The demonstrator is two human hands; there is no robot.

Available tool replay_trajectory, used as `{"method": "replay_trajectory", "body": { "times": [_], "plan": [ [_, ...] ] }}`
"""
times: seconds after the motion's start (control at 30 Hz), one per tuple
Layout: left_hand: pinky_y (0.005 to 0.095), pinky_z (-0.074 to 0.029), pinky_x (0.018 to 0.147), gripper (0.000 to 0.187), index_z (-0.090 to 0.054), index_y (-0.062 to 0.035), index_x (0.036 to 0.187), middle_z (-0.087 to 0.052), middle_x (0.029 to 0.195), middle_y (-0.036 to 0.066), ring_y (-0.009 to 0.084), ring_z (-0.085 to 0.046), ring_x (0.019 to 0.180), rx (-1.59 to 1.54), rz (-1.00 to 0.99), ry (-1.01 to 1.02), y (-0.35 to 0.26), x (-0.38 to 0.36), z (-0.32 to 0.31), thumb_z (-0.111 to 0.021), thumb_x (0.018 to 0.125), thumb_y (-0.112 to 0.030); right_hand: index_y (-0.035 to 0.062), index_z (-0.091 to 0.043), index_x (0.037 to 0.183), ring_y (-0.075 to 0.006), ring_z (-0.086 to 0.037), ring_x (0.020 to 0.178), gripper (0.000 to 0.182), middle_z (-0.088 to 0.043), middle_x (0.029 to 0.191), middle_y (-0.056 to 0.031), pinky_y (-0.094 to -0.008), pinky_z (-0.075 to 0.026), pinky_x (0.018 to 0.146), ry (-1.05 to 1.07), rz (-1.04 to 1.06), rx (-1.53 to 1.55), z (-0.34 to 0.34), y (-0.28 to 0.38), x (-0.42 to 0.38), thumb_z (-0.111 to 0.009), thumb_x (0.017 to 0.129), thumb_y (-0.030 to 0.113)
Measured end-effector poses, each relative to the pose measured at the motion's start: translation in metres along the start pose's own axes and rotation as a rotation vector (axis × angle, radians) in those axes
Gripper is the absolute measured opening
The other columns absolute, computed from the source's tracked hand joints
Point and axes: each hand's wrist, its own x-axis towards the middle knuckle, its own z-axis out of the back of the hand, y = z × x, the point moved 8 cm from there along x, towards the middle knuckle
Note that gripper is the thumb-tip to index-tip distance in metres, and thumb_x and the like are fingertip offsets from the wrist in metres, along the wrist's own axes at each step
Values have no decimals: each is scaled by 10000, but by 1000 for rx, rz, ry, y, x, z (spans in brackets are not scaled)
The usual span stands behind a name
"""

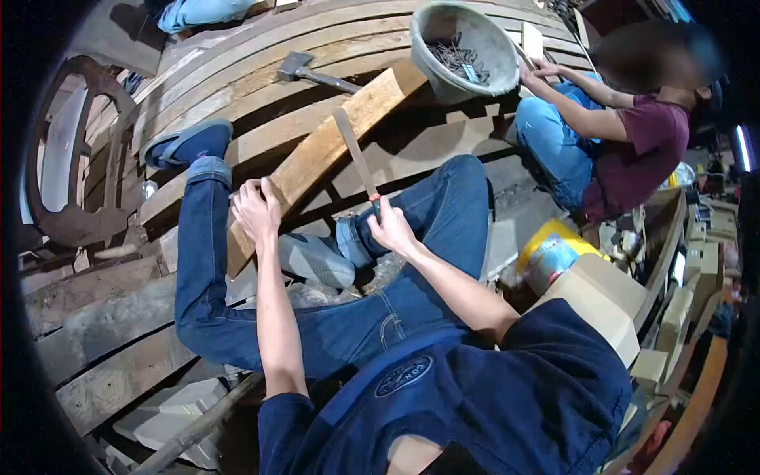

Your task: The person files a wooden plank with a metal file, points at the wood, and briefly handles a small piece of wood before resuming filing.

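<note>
My left hand (pixel 256 210) lies curled over the near end of a light brown wooden board (pixel 313 164), with its fingers gripping the board's edge. The board runs diagonally away toward a grey bucket. In my right hand (pixel 393 227) is the red and black handle of a file-like tool (pixel 356 153), whose long flat metal blade points up and to the left. The blade's tip overlaps the board in view; whether it touches the wood is unclear. Beyond the board lies a hammer (pixel 317 75) with a blocky metal head.
The grey bucket (pixel 451 89) holds dark metal pieces. At the right sits a person in a maroon shirt (pixel 645 146). A yellow bucket (pixel 554 249) and cardboard box (pixel 595 293) stand near my right side. Slatted planks have gaps; a carved frame (pixel 119 170) is left.
</note>
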Motion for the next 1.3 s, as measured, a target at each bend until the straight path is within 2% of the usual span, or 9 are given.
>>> {"method": "replay_trajectory", "body": {
  "times": [0.07,0.23,0.47,0.7,0.87,1.0,1.03,1.13,1.3],
  "plan": [
    [495,-435,968,320,-690,-97,1027,-701,1049,102,346,-618,1034,2,57,75,2,2,-3,-561,1025,-389,-69,-438,1276,-505,-680,736,448,-647,728,-323,-570,-550,622,44,-29,43,-4,2,3,-599,932,171],
    [487,-437,945,310,-682,-97,1030,-699,1056,92,337,-620,1031,19,28,63,4,0,-5,-561,1029,-382,-81,-440,1268,-493,-684,711,447,-640,685,-303,-566,-546,602,25,-10,114,-11,2,4,-601,932,167],
    [475,-437,936,296,-685,-96,1022,-701,1055,89,334,-625,1024,-12,30,53,5,2,-6,-577,1021,-371,-41,-466,1278,-450,-668,604,423,-618,628,-254,-499,-540,536,70,-80,133,-5,5,4,-605,917,128],
    [471,-438,938,284,-683,-91,1022,-696,1050,98,330,-622,1014,4,34,63,0,2,-2,-576,1018,-354,-25,-549,1183,-436,-698,735,414,-646,725,-252,-512,-527,636,69,-133,96,-12,-26,5,-694,863,195],
    [473,-435,946,290,-683,-74,1014,-693,1052,105,330,-612,1026,56,23,64,-6,3,2,-564,1022,-339,26,-570,1268,-478,-688,829,492,-670,808,-261,-522,-541,723,14,-116,92,-7,-25,4,-719,844,228],
    [480,-434,932,324,-679,-68,992,-676,1028,118,330,-602,1008,42,35,34,-4,4,2,-551,1024,-364,68,-572,1333,-468,-699,886,534,-688,858,-259,-497,-558,790,111,-193,113,-18,-36,8,-721,844,226],
    [481,-430,925,323,-673,-68,977,-670,1017,122,328,-598,1003,39,80,103,-4,5,0,-549,1024,-362,76,-575,1333,-461,-703,875,528,-689,848,-253,-496,-559,788,113,-208,120,-19,-36,9,-718,846,221],
    [479,-424,921,291,-672,-80,971,-672,1005,103,315,-597,995,3,83,90,-4,5,0,-569,1012,-349,75,-569,1342,-422,-709,787,522,-667,782,-221,-484,-557,741,88,-181,78,-24,-39,9,-703,852,191],
    [470,-411,916,242,-674,-94,973,-675,984,91,309,-591,983,-34,94,88,-4,5,2,-593,993,-322,34,-601,1278,-415,-705,764,475,-664,769,-213,-481,-552,718,124,-248,158,-32,-53,9,-698,851,217]
  ]
}}
